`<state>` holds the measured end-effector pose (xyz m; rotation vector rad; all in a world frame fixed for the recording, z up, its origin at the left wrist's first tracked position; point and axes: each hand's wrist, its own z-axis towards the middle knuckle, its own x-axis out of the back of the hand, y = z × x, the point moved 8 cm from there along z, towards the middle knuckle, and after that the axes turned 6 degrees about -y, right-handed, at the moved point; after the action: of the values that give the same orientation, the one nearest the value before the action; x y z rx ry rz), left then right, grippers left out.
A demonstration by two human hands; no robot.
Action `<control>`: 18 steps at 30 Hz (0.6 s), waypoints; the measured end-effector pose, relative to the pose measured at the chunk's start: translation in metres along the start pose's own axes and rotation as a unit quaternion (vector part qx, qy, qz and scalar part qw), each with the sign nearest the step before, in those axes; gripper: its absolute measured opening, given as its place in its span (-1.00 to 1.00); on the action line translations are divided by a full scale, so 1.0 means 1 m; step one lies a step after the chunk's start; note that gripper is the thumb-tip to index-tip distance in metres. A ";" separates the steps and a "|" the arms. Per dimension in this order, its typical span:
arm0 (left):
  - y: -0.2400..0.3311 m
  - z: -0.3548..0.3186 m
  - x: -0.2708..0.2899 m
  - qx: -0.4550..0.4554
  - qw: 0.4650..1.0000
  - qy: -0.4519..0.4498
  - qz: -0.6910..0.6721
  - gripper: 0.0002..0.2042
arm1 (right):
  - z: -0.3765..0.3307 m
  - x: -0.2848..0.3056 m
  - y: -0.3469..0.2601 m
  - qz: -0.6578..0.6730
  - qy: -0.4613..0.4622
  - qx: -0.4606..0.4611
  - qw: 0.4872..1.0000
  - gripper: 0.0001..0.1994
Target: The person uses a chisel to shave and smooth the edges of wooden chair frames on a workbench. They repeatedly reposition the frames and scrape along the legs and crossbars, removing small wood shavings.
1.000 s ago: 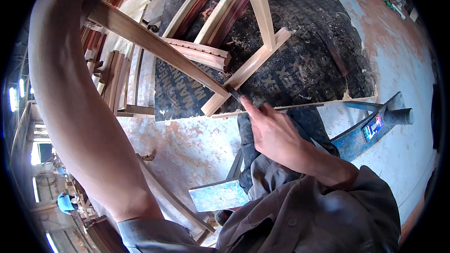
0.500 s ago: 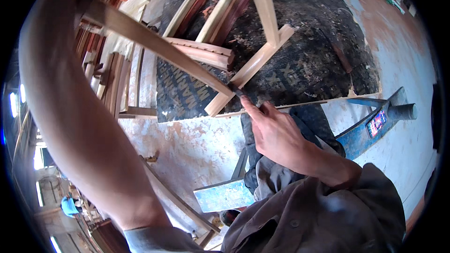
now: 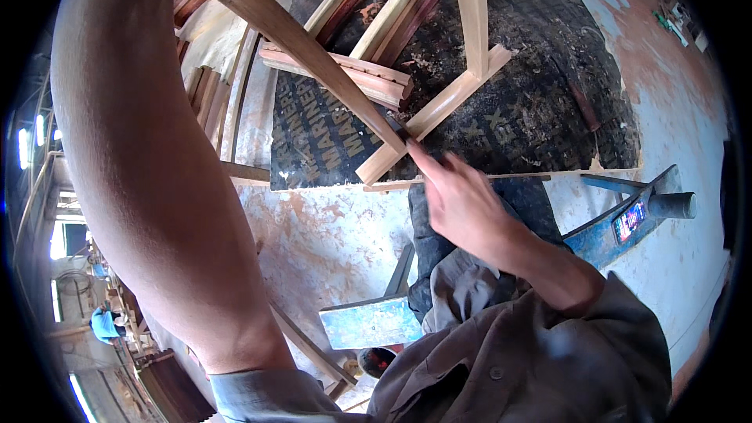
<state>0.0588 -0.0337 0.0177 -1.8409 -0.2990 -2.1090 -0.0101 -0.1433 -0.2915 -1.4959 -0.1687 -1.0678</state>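
Note:
My right hand (image 3: 466, 200) is closed, its index finger stretched along a small dark flat tool (image 3: 399, 127) whose exact kind I cannot make out. The tool touches the joint where a long slanted wooden leg (image 3: 301, 47) meets a short wooden crosspiece (image 3: 442, 112). Farther along the crosspiece, a second wooden leg (image 3: 471, 16) joins it. My left arm (image 3: 157, 172) reaches up along the left side. Its hand lies beyond the upper edge, near the far end of the slanted leg.
Under the pieces is a dark printed board (image 3: 533, 133) strewn with shavings. A curved slatted wooden frame (image 3: 345, 74) lies behind the leg. A blue metal stand (image 3: 603, 223) carries a phone (image 3: 629, 222) at right. Below is a worn blue-white bench (image 3: 372, 325); a person in blue (image 3: 104, 325) is far left.
The view has shifted a little. My right hand has pushed the dark tool slightly up along the slanted leg's edge, and the hand is blurred. My left arm stays raised.

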 end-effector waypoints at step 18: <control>-0.006 0.014 0.000 -0.035 0.998 -0.003 0.060 -0.36 | -0.042 -0.005 -0.013 0.090 -0.027 0.019 0.995 -0.31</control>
<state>0.0696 -0.0227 0.0201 -1.8551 -0.1134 -2.0571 -0.0430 -0.1736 -0.2920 -1.4771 -0.0881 -0.8763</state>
